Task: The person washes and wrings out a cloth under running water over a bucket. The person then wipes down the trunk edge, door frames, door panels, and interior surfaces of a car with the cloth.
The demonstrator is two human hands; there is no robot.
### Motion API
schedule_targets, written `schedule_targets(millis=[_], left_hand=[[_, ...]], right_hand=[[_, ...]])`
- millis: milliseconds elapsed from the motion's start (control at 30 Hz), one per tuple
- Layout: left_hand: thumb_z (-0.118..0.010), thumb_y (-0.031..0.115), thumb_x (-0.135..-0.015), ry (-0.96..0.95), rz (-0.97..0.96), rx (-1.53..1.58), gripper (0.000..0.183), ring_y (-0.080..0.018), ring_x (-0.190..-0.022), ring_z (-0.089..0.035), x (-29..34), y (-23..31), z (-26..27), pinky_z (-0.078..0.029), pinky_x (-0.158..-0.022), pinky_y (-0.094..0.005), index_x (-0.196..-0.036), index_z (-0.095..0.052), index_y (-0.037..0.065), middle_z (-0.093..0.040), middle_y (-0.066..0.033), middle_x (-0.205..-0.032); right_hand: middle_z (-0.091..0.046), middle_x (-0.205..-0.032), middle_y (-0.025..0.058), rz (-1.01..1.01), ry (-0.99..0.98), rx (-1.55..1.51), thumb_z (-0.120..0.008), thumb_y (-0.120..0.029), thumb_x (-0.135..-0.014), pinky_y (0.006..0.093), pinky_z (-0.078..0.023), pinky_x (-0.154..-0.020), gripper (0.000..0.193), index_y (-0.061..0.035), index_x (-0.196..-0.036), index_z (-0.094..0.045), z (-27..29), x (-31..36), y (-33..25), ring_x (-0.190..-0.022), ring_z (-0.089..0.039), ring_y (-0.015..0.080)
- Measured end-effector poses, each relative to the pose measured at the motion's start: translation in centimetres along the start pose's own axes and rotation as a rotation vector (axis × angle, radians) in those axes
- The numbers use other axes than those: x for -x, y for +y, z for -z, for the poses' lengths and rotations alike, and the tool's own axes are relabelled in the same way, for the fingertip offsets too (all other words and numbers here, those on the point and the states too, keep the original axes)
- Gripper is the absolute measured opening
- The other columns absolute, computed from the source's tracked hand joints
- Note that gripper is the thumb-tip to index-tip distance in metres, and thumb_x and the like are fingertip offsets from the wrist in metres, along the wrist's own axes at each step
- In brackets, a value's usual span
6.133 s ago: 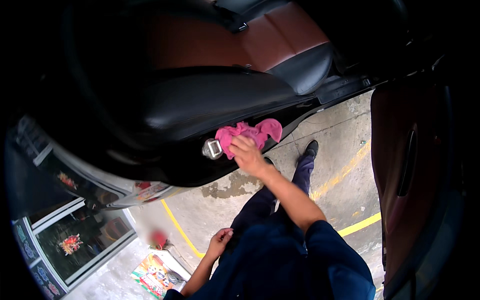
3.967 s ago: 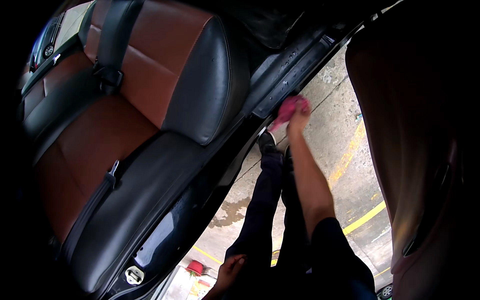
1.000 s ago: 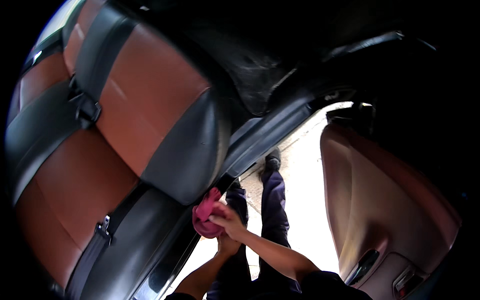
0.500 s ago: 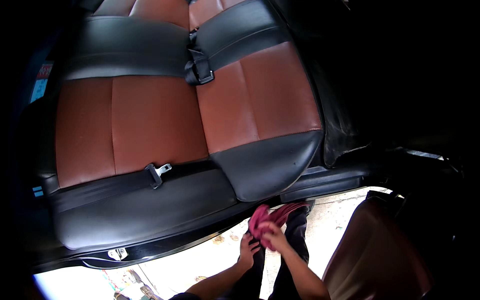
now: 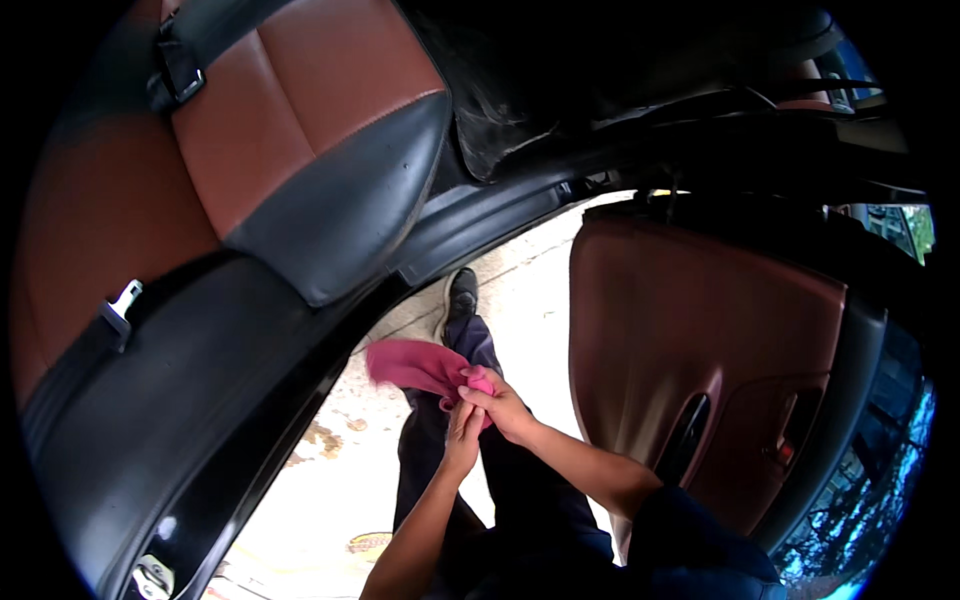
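A pink cloth [image 5: 415,365] is bunched between my two hands in front of my legs, its loose end trailing to the left. My right hand [image 5: 506,408] is closed around the bunched part. Against the same bunch, from the left and just below, my left hand [image 5: 462,438] presses with its fingers together. The hands touch each other, and part of the cloth is hidden inside them.
To the left is a black and brown car seat [image 5: 330,205] with a seat belt tongue [image 5: 122,305] lying on it. An open car door [image 5: 690,330] with a brown panel stands at the right. The door sill [image 5: 480,225] runs between seat and pale ground. My shoe [image 5: 462,293] shows below.
My view has swung right, bringing more of the open door into sight. The cloth's loose end now trails left instead of right, and my left hand has closed in on the bunch.
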State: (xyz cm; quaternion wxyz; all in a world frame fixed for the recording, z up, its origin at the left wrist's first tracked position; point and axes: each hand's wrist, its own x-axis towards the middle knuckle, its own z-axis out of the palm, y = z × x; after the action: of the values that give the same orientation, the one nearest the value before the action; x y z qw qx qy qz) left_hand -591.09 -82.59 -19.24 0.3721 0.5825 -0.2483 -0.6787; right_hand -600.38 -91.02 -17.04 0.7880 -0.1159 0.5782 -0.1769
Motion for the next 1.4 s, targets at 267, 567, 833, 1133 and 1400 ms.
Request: schedule_targets(millis=[267, 567, 833, 1133, 1400], left_hand=[[-0.050, 0.013, -0.094, 0.118, 0.044, 0.302, 0.052, -0.0244, -0.131, -0.034, 4.2, -1.8, -0.4, -0.035, -0.102, -0.0373, -0.142, -0.030, 0.009, -0.025, -0.0082, -0.149], [-0.059, 0.014, -0.091, 0.198, 0.204, 0.268, 0.038, -0.0194, -0.115, -0.049, 6.2, -12.0, -4.2, -0.039, -0.097, -0.0300, -0.127, -0.050, 0.007, -0.045, -0.0108, -0.135], [-0.051, 0.032, -0.094, 0.218, 0.453, 0.458, 0.047, -0.0193, -0.119, -0.043, 6.3, -15.0, -1.9, -0.032, -0.101, -0.0428, -0.137, -0.041, 0.016, -0.049, -0.0053, -0.128], [-0.034, 0.043, -0.099, -0.151, 0.341, 1.413, 0.048, -0.0217, -0.109, -0.055, 3.1, -12.9, -3.3, -0.041, -0.097, -0.0351, -0.123, -0.050, 0.005, -0.058, -0.0094, -0.117], [-0.039, 0.031, -0.098, 0.127, 0.190, 1.379, 0.037, -0.0207, -0.115, -0.050, 1.7, -9.4, -5.4, -0.038, -0.101, -0.0354, -0.126, -0.046, 0.008, -0.050, -0.0068, -0.123]], right_hand=[[-0.060, -0.101, 0.0164, 0.835, 0.348, 1.728, -0.063, 0.003, -0.068, 0.0413, -0.046, -0.075, 0.043, -0.0062, -0.110, -0.058, 3.4, 0.9, -13.6, -0.087, -0.054, 0.0360], [-0.043, -0.137, 0.0191, 0.057, 0.443, 2.559, -0.041, -0.025, -0.091, 0.0585, -0.020, -0.106, 0.039, -0.0079, -0.123, -0.055, 18.1, -11.1, -8.1, -0.132, -0.030, 0.0376], [-0.069, -0.082, 0.0144, -0.450, -0.273, 1.944, -0.056, -0.015, -0.079, 0.0410, -0.054, -0.059, 0.018, -0.0042, -0.083, -0.069, 22.2, -1.8, 9.0, -0.078, -0.069, 0.0248], [-0.055, -0.110, 0.0095, 0.044, -0.083, 0.807, -0.067, -0.005, -0.072, 0.0288, -0.043, -0.091, 0.047, -0.0082, -0.117, -0.052, 4.0, 4.0, 5.4, -0.104, -0.052, 0.0179], [-0.052, -0.121, 0.0028, 0.043, -0.153, 0.501, -0.072, -0.020, -0.082, 0.0283, -0.036, -0.100, 0.057, -0.0106, -0.132, -0.046, 2.8, 4.3, 3.1, -0.114, -0.047, 0.0131]])
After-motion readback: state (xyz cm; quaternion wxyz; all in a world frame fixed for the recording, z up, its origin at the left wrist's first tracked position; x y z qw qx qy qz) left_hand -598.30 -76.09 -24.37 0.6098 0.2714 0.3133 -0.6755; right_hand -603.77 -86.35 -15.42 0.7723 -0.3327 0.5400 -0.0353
